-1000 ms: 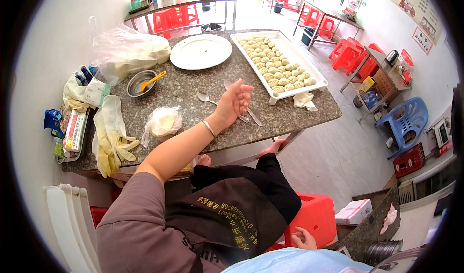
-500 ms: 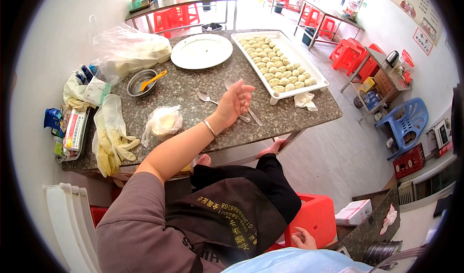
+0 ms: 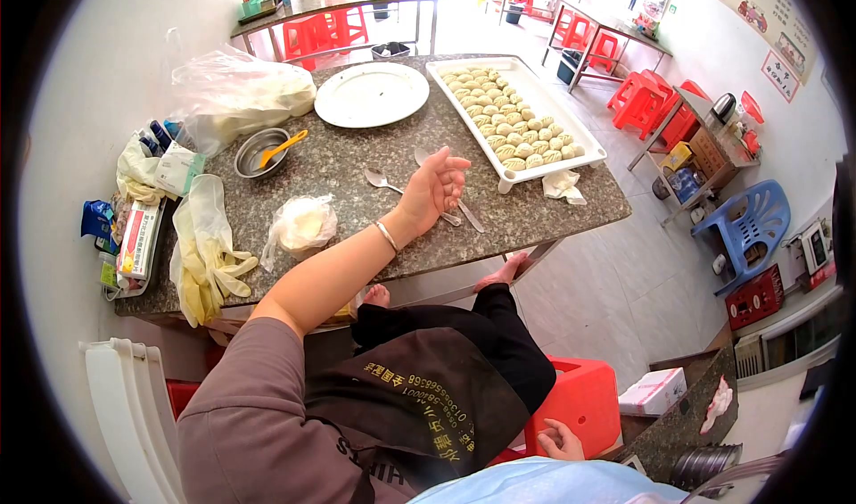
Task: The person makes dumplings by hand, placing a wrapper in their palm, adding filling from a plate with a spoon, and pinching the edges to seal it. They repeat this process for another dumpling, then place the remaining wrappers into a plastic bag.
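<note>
My left hand rests on the speckled stone table with its fingers loosely curled and nothing in them. Two metal spoons lie beside and partly under it; one spoon shows its bowl to the left of my wrist. A white tray of pleated dumplings stands just beyond, to the right. Nearer my forearm is a lump of dough in a clear plastic bag. Low at my side, my right hand is by a red plastic stool, partly hidden by blue cloth, fingers relaxed and apart.
At the table's back are a white plate and a large plastic bag. A metal bowl holds an orange spoon. Rubber gloves hang over the left edge. Crumpled tissue lies by the tray.
</note>
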Demonstrator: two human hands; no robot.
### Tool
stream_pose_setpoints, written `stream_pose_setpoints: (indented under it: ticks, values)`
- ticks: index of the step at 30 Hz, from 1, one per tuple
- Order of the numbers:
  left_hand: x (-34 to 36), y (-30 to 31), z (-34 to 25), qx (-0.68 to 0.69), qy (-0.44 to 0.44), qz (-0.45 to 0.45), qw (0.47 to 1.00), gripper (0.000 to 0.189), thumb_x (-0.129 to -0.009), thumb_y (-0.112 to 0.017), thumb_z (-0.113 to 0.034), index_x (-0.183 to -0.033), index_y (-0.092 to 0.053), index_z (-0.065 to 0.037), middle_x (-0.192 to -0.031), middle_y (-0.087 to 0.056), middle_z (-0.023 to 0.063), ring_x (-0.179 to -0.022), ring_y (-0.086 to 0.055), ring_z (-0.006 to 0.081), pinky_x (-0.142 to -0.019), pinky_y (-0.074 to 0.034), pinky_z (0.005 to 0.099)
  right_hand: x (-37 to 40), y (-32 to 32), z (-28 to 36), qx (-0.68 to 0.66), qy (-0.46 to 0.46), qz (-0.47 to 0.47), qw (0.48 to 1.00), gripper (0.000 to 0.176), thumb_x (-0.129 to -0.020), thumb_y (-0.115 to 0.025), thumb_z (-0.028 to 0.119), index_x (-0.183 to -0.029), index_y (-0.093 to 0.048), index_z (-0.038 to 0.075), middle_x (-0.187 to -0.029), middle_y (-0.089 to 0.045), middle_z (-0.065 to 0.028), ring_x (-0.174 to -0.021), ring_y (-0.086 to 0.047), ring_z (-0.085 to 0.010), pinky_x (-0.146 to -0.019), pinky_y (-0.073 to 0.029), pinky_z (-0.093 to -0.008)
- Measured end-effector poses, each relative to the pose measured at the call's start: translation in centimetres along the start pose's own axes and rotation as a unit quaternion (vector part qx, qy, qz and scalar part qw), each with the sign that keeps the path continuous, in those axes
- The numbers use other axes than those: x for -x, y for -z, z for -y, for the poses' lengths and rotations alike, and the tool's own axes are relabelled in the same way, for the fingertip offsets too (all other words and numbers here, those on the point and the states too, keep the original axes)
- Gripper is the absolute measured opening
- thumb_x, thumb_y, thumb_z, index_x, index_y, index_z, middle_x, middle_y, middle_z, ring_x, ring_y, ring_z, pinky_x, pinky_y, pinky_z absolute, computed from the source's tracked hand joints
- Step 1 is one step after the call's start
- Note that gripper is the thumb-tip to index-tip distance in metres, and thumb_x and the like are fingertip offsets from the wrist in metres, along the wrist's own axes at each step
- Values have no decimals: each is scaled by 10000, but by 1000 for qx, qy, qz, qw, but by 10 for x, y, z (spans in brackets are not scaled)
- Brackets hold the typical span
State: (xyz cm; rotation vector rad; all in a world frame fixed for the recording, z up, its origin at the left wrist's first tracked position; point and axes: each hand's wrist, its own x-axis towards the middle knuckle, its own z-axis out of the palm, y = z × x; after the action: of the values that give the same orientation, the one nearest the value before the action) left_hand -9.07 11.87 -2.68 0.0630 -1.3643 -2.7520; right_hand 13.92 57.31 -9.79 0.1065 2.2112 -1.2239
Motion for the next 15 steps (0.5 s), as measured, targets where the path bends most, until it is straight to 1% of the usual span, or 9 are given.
stream_pose_setpoints:
  ticks: [12,15]
  values:
    - [0,0,1,4,0,6,1000,459,-921,-499,-479,-1030,-603,-45,-721,-552,-21,-611,-510,69,-519,-431,197,3,1,13,11,-11,8,1000,445,-904,-632,184,-1280,-500,-14,-1007,-649,-138,-924,-624,-166,-823,-500,-300]
    - [1,0,0,4,-2,11,1000,458,-921,-500,-479,-1028,-605,-46,-722,-553,-21,-612,-510,68,-518,-430,196,1,0,5,2,-5,4,1000,439,-903,-634,176,-1276,-503,-15,-1005,-649,-136,-919,-624,-161,-819,-501,-294]
